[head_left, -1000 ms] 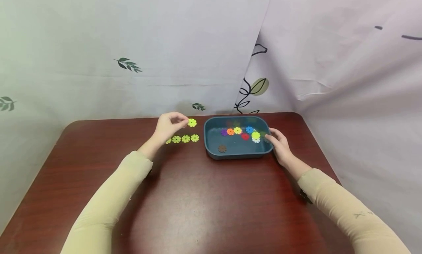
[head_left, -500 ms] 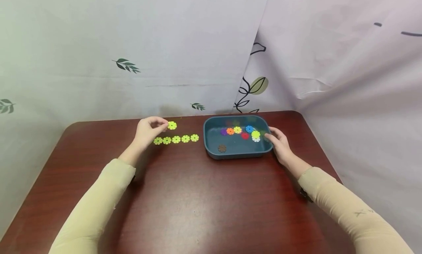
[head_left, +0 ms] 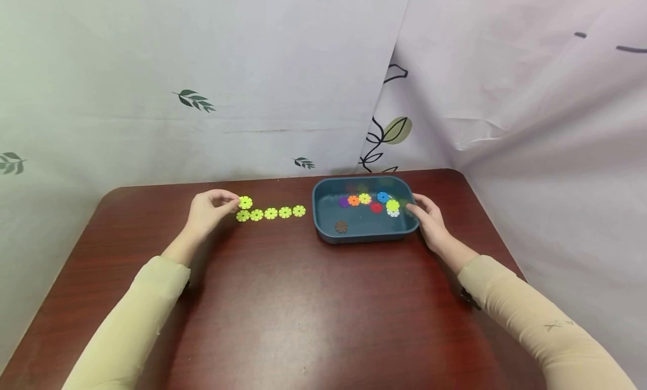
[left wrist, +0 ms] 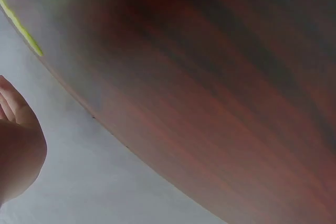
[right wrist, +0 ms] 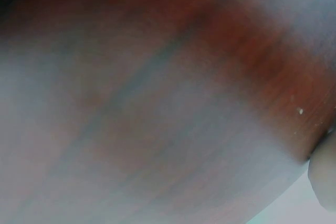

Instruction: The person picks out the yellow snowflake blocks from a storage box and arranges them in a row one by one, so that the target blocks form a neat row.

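In the head view my left hand [head_left: 204, 214] pinches a yellow-green notched plastic disc [head_left: 245, 202] by its left edge. That disc is held just behind the leftmost one of a row of like yellow-green discs [head_left: 270, 213] on the table. Seen edge-on, the held disc [left wrist: 22, 29] shows at the upper left of the left wrist view. My right hand [head_left: 429, 224] grips the right end of a dark blue-grey tray [head_left: 366, 237], thumb at the rim. The right wrist view shows only a blurred bit of that hand [right wrist: 324, 174].
Inside the tray lie several loose discs, among them a brown disc [head_left: 341, 227], a red disc [head_left: 376, 208] and a blue disc [head_left: 382, 197]. The dark red wooden table [head_left: 323, 311] meets a patterned cloth [head_left: 283, 98] at its back edge.
My left hand has carried the held disc leftward along the row, then down and nearer to its left end. The right hand and the tray have stayed in place.
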`<move>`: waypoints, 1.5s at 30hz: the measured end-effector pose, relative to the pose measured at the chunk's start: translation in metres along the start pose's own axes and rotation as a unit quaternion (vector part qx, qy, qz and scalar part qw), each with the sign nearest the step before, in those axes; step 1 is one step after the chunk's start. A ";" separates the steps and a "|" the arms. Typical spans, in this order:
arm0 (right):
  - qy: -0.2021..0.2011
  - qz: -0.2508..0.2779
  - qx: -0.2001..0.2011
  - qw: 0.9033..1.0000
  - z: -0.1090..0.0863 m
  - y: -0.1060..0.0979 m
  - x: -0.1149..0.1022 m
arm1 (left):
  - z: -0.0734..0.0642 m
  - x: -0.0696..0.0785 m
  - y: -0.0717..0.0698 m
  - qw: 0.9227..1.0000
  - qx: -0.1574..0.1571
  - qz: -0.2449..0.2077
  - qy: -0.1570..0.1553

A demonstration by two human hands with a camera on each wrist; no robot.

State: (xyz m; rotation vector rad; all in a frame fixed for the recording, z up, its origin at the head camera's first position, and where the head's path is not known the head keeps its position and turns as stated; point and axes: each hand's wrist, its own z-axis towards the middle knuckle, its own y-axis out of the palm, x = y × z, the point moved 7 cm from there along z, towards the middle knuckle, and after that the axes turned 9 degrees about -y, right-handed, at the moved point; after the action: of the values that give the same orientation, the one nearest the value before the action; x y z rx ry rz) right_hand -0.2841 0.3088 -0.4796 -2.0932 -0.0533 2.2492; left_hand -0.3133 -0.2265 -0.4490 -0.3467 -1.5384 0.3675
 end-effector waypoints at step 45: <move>-0.003 0.010 0.005 1.000 0.001 -0.001 0.001 | 0.005 -0.044 -0.028 0.973 -0.041 0.218 -0.065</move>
State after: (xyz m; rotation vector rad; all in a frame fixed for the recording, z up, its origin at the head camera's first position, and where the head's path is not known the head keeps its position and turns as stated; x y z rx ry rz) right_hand -0.2855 0.3096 -0.4808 -2.0906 -0.0214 2.2614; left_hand -0.3181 -0.2713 -0.4758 -0.7430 -1.6035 0.6823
